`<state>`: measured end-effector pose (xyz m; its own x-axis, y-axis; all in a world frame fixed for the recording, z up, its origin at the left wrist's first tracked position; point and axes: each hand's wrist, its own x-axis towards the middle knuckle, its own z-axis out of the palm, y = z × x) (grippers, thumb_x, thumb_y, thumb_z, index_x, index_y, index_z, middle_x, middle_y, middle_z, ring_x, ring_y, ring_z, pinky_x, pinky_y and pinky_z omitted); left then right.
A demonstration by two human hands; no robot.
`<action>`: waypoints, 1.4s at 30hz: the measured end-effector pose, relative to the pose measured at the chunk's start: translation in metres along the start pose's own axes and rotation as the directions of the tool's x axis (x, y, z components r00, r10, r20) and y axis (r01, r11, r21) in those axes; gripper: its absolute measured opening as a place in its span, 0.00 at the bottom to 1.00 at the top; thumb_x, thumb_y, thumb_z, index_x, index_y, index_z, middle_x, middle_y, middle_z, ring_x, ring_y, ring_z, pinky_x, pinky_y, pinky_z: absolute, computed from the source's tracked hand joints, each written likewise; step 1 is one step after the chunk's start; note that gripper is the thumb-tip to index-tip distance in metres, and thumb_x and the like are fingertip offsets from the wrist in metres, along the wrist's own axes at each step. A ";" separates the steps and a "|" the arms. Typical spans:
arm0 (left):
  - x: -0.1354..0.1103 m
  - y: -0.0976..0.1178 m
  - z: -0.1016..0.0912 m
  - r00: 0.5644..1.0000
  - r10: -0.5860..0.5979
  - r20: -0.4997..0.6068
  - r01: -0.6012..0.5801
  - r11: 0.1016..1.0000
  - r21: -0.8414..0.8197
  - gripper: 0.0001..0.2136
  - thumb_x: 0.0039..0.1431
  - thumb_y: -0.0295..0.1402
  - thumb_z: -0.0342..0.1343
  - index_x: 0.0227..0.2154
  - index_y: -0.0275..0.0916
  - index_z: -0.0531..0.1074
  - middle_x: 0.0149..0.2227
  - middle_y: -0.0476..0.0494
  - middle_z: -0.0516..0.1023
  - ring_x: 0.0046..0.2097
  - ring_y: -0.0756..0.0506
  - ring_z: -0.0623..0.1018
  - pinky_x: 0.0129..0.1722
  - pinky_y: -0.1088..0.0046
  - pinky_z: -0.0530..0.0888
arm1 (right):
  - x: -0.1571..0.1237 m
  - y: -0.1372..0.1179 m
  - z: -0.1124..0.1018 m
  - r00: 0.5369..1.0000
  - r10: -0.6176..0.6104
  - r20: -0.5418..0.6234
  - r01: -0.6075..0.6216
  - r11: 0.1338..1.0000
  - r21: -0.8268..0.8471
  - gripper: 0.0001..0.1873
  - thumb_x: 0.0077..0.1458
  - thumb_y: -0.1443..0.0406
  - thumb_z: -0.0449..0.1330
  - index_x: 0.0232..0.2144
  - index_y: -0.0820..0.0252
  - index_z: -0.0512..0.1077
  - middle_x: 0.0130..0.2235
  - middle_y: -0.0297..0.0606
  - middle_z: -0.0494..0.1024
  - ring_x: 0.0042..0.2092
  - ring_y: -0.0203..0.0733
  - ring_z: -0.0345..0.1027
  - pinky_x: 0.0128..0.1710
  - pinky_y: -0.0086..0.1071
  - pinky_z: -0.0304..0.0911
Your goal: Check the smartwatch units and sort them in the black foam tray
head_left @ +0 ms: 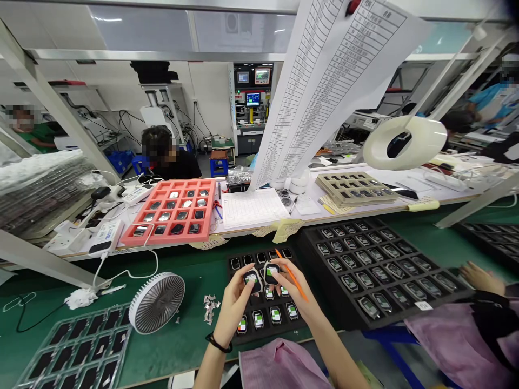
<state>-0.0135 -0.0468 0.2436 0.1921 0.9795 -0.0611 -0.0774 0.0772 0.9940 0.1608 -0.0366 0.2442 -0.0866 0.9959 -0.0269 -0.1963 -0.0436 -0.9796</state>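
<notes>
A worker's left hand pinches a smartwatch body, fingers clamped on its edges, while the right hand clamps a second watch body and an orange stick, both just above a black foam tray on a green surface.

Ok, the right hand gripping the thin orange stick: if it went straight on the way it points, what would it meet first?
Probably a dark rectangular watch case in the top row of the black foam tray, up-left of the right hand; depth is unclear, so it might pass over.
</notes>
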 end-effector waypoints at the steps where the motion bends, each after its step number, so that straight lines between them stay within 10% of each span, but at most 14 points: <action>1: 0.000 -0.001 0.000 1.000 -0.004 0.003 0.004 1.000 0.003 0.22 0.59 0.45 0.52 0.53 0.41 0.66 0.48 0.39 0.73 0.43 0.44 0.73 0.38 0.71 0.73 | 0.000 0.000 0.000 1.000 0.000 -0.003 0.000 1.000 -0.002 0.16 0.51 0.55 0.63 0.40 0.55 0.68 0.38 0.36 0.74 0.26 0.37 0.69 0.23 0.31 0.61; 14: -0.009 0.017 0.006 0.996 -0.045 -0.075 0.046 0.999 0.005 0.24 0.55 0.52 0.52 0.46 0.38 0.74 0.28 0.46 0.72 0.28 0.49 0.68 0.25 0.76 0.67 | -0.005 0.003 0.000 0.999 -0.018 -0.037 0.018 1.000 0.009 0.12 0.56 0.55 0.58 0.37 0.55 0.70 0.28 0.32 0.70 0.24 0.36 0.67 0.22 0.30 0.59; 19: -0.007 0.005 0.005 0.998 -0.013 -0.055 0.014 1.000 0.016 0.26 0.57 0.48 0.53 0.54 0.39 0.67 0.34 0.44 0.75 0.26 0.51 0.68 0.25 0.76 0.67 | -0.007 0.003 -0.001 0.999 -0.047 -0.023 0.046 0.998 -0.039 0.14 0.55 0.55 0.58 0.41 0.55 0.69 0.33 0.35 0.71 0.27 0.38 0.69 0.22 0.30 0.59; 25: -0.004 -0.012 0.003 0.999 0.036 -0.014 -0.037 0.997 -0.071 0.28 0.56 0.42 0.57 0.59 0.43 0.60 0.58 0.39 0.66 0.52 0.42 0.72 0.49 0.67 0.71 | -0.007 0.006 -0.002 0.998 -0.015 0.065 0.018 0.999 -0.040 0.22 0.50 0.57 0.64 0.46 0.53 0.64 0.46 0.41 0.70 0.33 0.39 0.72 0.24 0.29 0.61; 35: -0.011 0.001 0.004 0.992 -0.017 -0.127 0.029 0.995 0.091 0.23 0.56 0.50 0.52 0.46 0.38 0.74 0.27 0.45 0.74 0.28 0.48 0.71 0.25 0.75 0.69 | -0.013 0.005 0.000 0.998 0.010 -0.066 -0.011 1.000 -0.021 0.14 0.52 0.54 0.61 0.37 0.57 0.70 0.31 0.33 0.71 0.22 0.34 0.67 0.19 0.28 0.58; 42: -0.009 -0.002 0.006 0.997 0.017 -0.081 -0.010 0.995 0.095 0.21 0.55 0.48 0.55 0.43 0.37 0.75 0.35 0.42 0.77 0.34 0.45 0.74 0.28 0.75 0.72 | -0.015 0.005 -0.003 0.996 0.029 -0.089 -0.034 0.998 -0.047 0.14 0.50 0.54 0.63 0.34 0.57 0.71 0.25 0.29 0.67 0.20 0.31 0.60 0.19 0.27 0.58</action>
<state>-0.0097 -0.0570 0.2428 0.1105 0.9926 -0.0510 0.0140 0.0497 0.9987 0.1635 -0.0513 0.2387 -0.0051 0.9973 -0.0734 -0.1470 -0.0734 -0.9864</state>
